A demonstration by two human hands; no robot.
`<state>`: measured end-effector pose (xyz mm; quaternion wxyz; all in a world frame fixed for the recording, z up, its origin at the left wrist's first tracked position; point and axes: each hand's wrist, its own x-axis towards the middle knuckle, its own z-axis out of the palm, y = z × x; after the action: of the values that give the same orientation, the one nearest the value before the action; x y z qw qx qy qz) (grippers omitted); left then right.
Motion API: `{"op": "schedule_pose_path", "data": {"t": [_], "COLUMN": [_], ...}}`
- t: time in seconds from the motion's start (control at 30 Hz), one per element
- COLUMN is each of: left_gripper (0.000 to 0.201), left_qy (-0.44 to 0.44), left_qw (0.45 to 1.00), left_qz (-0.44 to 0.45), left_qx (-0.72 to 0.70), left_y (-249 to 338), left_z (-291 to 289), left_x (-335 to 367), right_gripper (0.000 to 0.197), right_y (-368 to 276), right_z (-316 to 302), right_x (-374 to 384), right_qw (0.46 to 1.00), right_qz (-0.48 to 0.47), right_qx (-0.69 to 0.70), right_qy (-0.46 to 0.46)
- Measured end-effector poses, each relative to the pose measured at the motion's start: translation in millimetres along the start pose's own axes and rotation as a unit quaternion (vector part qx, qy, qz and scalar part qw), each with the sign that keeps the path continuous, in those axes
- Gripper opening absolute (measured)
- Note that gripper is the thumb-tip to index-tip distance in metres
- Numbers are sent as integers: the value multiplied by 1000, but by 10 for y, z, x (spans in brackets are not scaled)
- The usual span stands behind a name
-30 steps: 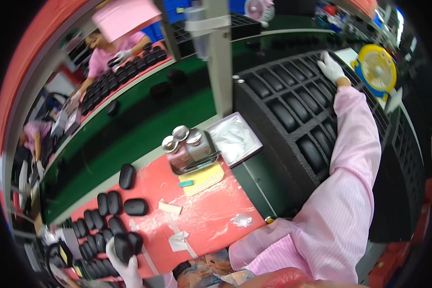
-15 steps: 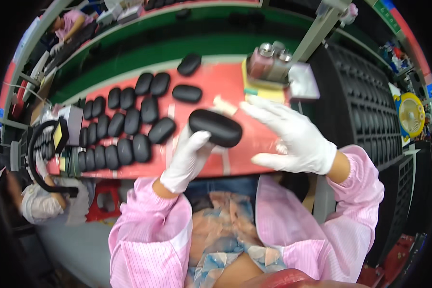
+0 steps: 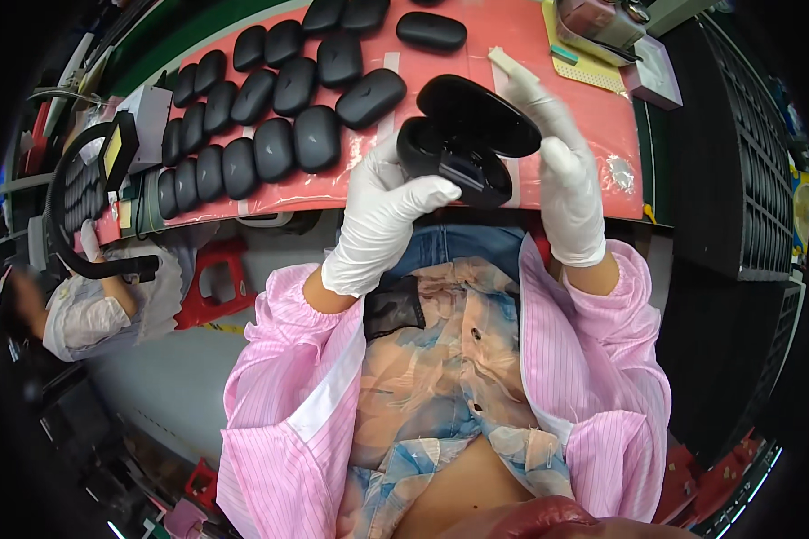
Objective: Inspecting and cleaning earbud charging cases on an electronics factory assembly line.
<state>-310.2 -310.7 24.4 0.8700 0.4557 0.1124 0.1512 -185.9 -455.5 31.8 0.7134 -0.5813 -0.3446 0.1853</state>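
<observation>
An earbud case [image 3: 466, 135], glossy black inside, is held by my white-gloved left hand [image 3: 382, 207] with its lid swung up and its hollow facing me. My left thumb presses on the front rim, and the other fingers wrap round the case's left end. To the right of the lid is my gloved right hand [image 3: 571, 184], its fingers stretched out toward the far side and the thumb apart. A small cream-coloured strip [image 3: 511, 67] lies at those fingertips; whether they touch it I cannot tell.
Several closed black cases [image 3: 274, 148] stand in rows on the pink mat [image 3: 368, 135] at the left. Bottles [image 3: 602, 22] sit on a yellow pad beside a white box [image 3: 653, 76]. A black tray rack [image 3: 755, 171] rises at the right. Another person [image 3: 94, 314] works at far left.
The case in my left hand has gone from closed to open. My right hand has come in beside its lid. The view has shifted, so the table sits higher in the picture.
</observation>
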Motion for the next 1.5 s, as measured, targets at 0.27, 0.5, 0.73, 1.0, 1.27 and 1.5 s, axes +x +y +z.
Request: {"op": "schedule_pose_path", "data": {"t": [0.27,0.5,0.73,1.0,1.27,1.5], "left_gripper": [38,50,83,118,91,66], "left_qy": [-5,4,6,-189,203,600], "left_qw": [999,981,922,929,881,700], "left_qz": [-32,-121,-196,-58,-53,350], "left_qx": [10,-151,-333,-312,-423,-165], "left_y": [-39,-61,-229,-108,-74,830], "left_z": [-59,-57,-283,-779,-2376,-4655], "left_x": [2,54,136,-187,-1280,-1563], "right_gripper": [10,14,28,23,20,31], "right_y": [-63,24,309,524,799,731], "right_z": [41,-925,-1435,-255,52,170], "right_x": [-56,-296,-761,-86,-30,-51], "right_qw": [925,786,723,900,804,772], "right_qz": [-181,-236,-97,-42,-117,-182], "right_qx": [-334,-526,-670,-421,-580,-599], "right_qy": [-1,225,137,103,-62,-114]}}
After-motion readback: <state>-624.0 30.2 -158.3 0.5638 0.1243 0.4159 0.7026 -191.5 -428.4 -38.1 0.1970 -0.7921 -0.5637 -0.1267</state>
